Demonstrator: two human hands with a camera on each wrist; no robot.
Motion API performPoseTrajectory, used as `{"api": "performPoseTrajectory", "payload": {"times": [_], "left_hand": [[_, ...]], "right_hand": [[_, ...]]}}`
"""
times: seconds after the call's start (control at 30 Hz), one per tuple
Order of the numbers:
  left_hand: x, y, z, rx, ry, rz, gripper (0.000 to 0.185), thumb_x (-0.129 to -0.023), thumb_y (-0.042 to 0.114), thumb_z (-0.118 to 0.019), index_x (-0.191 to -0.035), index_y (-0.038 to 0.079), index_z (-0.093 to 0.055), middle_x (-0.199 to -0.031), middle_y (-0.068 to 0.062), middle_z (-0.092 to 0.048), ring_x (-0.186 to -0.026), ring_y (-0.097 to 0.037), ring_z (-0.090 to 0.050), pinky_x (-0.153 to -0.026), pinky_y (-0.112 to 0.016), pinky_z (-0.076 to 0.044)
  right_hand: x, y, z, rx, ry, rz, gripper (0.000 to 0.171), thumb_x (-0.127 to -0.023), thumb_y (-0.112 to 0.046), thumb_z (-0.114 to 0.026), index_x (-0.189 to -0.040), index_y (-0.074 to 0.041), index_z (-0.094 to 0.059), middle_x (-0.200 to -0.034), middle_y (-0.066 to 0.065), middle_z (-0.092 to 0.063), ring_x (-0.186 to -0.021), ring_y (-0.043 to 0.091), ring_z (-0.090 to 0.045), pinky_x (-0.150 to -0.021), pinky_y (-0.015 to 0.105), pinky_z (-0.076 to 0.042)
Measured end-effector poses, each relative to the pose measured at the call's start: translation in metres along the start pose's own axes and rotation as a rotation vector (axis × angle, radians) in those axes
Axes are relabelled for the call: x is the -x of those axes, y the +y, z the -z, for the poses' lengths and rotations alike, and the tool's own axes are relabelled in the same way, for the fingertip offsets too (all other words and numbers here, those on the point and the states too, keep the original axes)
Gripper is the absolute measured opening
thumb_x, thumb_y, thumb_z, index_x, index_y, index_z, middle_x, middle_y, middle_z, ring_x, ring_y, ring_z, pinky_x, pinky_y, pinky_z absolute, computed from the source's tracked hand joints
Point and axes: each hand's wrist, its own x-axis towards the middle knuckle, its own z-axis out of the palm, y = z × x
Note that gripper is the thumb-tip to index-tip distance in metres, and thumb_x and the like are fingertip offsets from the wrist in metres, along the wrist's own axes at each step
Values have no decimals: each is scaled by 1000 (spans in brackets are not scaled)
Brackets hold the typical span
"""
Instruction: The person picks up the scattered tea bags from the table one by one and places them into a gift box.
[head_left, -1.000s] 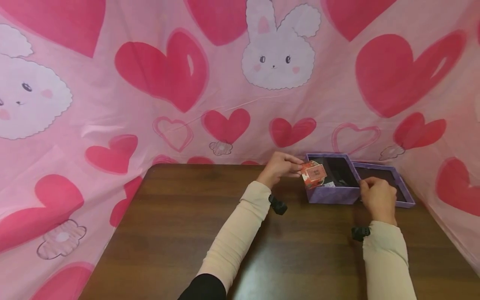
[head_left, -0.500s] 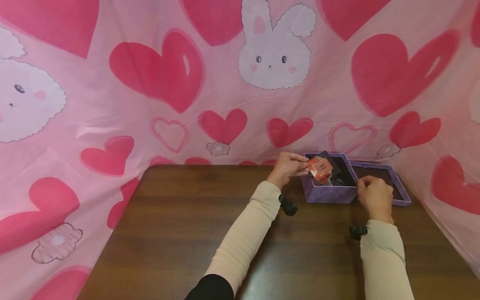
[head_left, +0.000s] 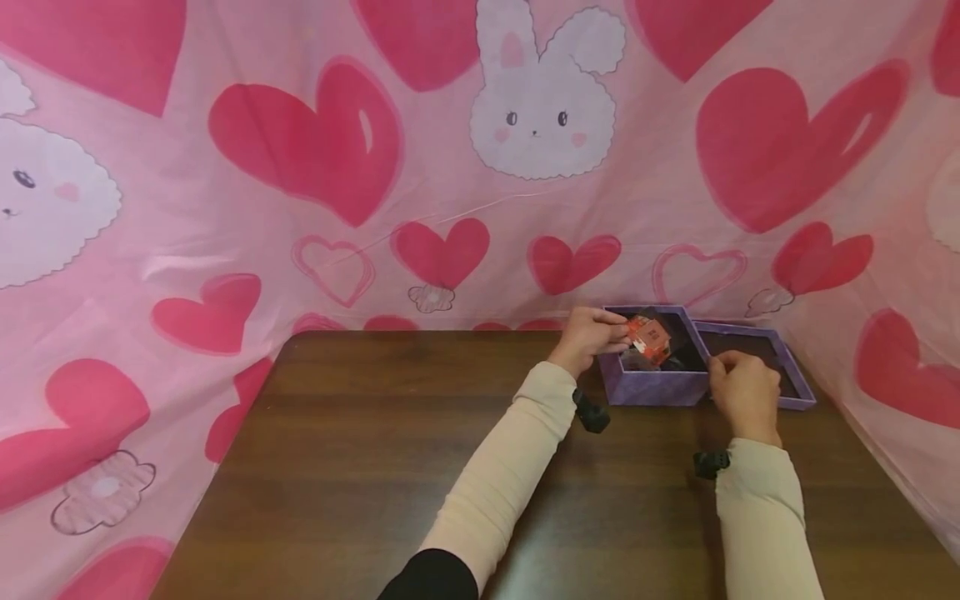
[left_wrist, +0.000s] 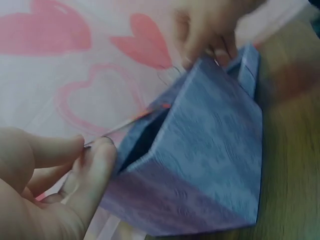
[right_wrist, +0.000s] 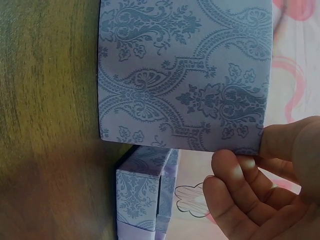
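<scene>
A dark brown wooden table (head_left: pixel 360 467) stands against a pink cloth backdrop (head_left: pixel 187 217) that wraps around its far edge and both sides. The cloth is printed with large red hearts (head_left: pixel 307 137), outlined hearts and white rabbit faces (head_left: pixel 542 108). Soft, even light leaves a faint sheen on the tabletop.

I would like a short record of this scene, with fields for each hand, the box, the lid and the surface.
left hand: pinches a red packet over the open box
right hand: holds the box at its right corner
box: purple, patterned, open, standing on the table
lid: purple, lying to the right of the box
table: dark brown wood
backdrop: pink cloth with hearts and rabbits
</scene>
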Motion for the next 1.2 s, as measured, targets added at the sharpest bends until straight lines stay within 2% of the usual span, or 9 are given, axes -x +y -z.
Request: {"api": "performPoseTrajectory", "payload": {"times": [0.2,0.37,0.43,0.67,0.77,0.9,1.0,1.1,1.2], "left_hand": [[3,0,6,-122,-3,2,10,-88,-5,-74,-95,-12,-72,-94,-25,-72,-92,-45,-70,-72,-40,-62],[8,9,22,-267,-31,-77,18,-89,2,-76,-103,-10,-73,-84,-16,-73,-87,-40,-71,-74,-38,-62],[11,13,30,-381,-27,-130,19,-90,6,-77,-104,-7,-75,-83,-15,-72,-83,-34,-71,-73,-35,-61],[22,32,63,-867,10,-307,31,-92,27,-76,-116,8,-77,-105,-4,-74,-96,-15,-63,-78,-23,-51],[27,41,77,-1074,-18,-331,39,-93,35,-73,-120,6,-72,-96,-8,-72,-89,-19,-61,-75,-27,-51],[35,50,95,-1333,-49,-334,54,-95,45,-67,-130,4,-62,-117,-15,-66,-113,-26,-57,-94,-35,-50],[41,53,106,-1501,-12,-320,68,-96,54,-62,-143,6,-52,-146,-16,-49,-140,-31,-37,-113,-53,-35],[45,55,117,-1629,23,-288,77,-97,62,-52,-155,13,-40,-160,-15,-31,-150,-32,-18,-116,-66,-14],[47,57,126,-1726,52,-288,79,-98,67,-42,-160,19,-30,-166,-12,-18,-153,-30,-7,-117,-66,-2]], "right_hand": [[0,-1,-2,3,-10,0,29,-101,-19,-56,-103,6,-70,-100,32,-67,-101,62,-53,-85,70,-42],[-4,-4,-4,4,-19,13,30,-101,-20,-56,-104,6,-70,-101,33,-66,-101,63,-53,-84,70,-42],[-6,-5,-4,4,-26,20,30,-101,-20,-55,-104,6,-70,-102,33,-66,-101,63,-53,-85,70,-42],[-11,-3,-6,5,-63,25,32,-101,-21,-54,-105,6,-71,-105,33,-66,-102,64,-52,-87,72,-41],[-14,-2,-6,15,-80,28,31,-100,-20,-54,-105,6,-70,-106,33,-65,-102,64,-51,-85,72,-41],[-19,0,-3,36,-106,36,31,-100,-20,-55,-106,6,-70,-107,34,-64,-101,65,-52,-82,72,-42],[-20,4,3,61,-138,22,32,-100,-20,-54,-108,6,-70,-110,36,-63,-99,65,-52,-78,71,-43],[-20,10,9,81,-162,14,33,-100,-21,-54,-109,6,-69,-112,37,-61,-97,65,-51,-74,70,-44],[-21,16,18,99,-178,16,34,-100,-21,-54,-111,7,-69,-112,39,-60,-95,66,-51,-70,70,-44]]}}
